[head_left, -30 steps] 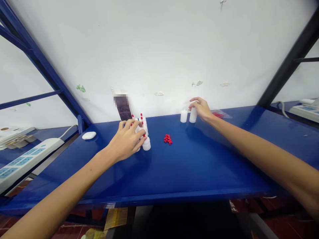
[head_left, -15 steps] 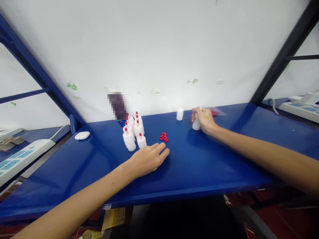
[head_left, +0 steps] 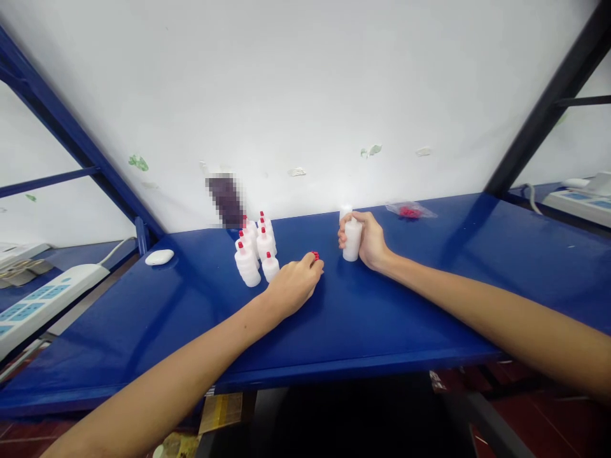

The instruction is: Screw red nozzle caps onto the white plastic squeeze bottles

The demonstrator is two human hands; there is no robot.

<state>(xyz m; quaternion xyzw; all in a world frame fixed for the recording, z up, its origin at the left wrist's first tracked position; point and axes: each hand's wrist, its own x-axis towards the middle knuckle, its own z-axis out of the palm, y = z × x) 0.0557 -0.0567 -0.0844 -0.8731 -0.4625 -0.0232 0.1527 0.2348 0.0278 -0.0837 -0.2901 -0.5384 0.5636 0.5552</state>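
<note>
Honestly, keep that white bottle [head_left: 352, 243] steady.
Right hand [head_left: 372, 240] is wrapped round it, upright near the red caps [head_left: 316, 255]; left hand [head_left: 296, 283] is at those, can't tell if gripping: pinch just one.

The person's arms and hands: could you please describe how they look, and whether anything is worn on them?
The left hand and right hand wear no visible gloves, rings or watch. The left forearm and right forearm are bare, with no sleeves in view; one small spot marks the left.
</note>
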